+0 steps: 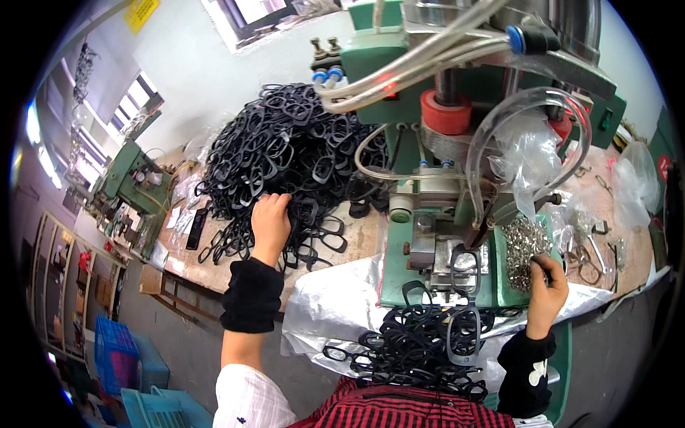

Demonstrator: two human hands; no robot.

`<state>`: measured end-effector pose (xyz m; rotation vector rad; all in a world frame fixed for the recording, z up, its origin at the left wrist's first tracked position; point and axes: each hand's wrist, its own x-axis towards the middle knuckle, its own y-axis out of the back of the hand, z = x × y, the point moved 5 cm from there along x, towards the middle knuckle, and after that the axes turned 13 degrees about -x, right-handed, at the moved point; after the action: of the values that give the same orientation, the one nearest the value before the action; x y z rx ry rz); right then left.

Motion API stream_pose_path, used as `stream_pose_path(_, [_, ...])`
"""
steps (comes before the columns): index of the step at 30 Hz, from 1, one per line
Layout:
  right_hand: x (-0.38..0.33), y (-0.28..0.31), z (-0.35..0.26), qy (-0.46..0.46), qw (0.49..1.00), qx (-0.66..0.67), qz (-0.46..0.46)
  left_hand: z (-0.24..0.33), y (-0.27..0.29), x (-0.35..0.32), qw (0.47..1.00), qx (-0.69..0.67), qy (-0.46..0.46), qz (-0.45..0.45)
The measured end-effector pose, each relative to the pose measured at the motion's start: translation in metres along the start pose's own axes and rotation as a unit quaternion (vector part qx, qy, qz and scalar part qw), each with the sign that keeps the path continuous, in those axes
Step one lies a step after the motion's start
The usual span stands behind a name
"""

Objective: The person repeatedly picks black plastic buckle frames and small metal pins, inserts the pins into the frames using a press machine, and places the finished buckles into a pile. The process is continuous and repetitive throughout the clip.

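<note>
My left hand (271, 222) rests at the near edge of a big heap of black eyeglass frames (285, 135), its fingers bent down together; what lies beneath the fingertips is hidden. To the right, my right hand (548, 291) is at the side of a green tray (515, 284) of small metal parts (524, 250). Its thumb and fingers are pinched together, and anything between them is too small to name. Between the hands stands a green press (399, 257) with a black eyeglass frame (466, 267) at its metal fixture. More black frames (414, 342) lie piled in front of me.
Clear air hoses (428, 71) loop across the press. A wrench (598, 253) and plastic bags (635, 185) lie at the right of the table. A dark phone-like slab (197, 228) lies left of the heap. Blue crates (118, 357) stand on the floor at lower left.
</note>
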<state>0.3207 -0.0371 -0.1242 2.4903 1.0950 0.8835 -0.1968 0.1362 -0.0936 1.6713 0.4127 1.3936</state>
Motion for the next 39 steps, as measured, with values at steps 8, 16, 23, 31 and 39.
stream_pose_path(8, [0.005, -0.003, -0.09, 0.109, 0.991, 0.083, -0.006, 0.077, -0.035, 0.013, 0.8, -0.555, 0.221, 0.058])
stream_pose_path(16, [0.005, -0.051, -0.115, 0.035, 0.97, 0.231, -0.063, 0.139, -0.019, -0.025, 0.566, -0.751, 0.292, 0.173])
stream_pose_path(23, [0.008, -0.051, -0.134, 0.005, 0.94, 0.306, -0.148, 0.232, 0.12, 0.059, 0.781, -0.589, -0.133, 0.16])
stream_pose_path(31, [0.003, -0.023, -0.135, 0.091, 0.965, 0.16, -0.186, 0.259, 0.095, 0.035, 0.77, -0.599, -0.196, 0.098])
stream_pose_path(39, [0.019, -0.007, -0.01, 0.135, 0.949, -0.283, -0.011, 0.297, 0.071, 0.02, 0.816, -0.487, -0.312, 0.012])
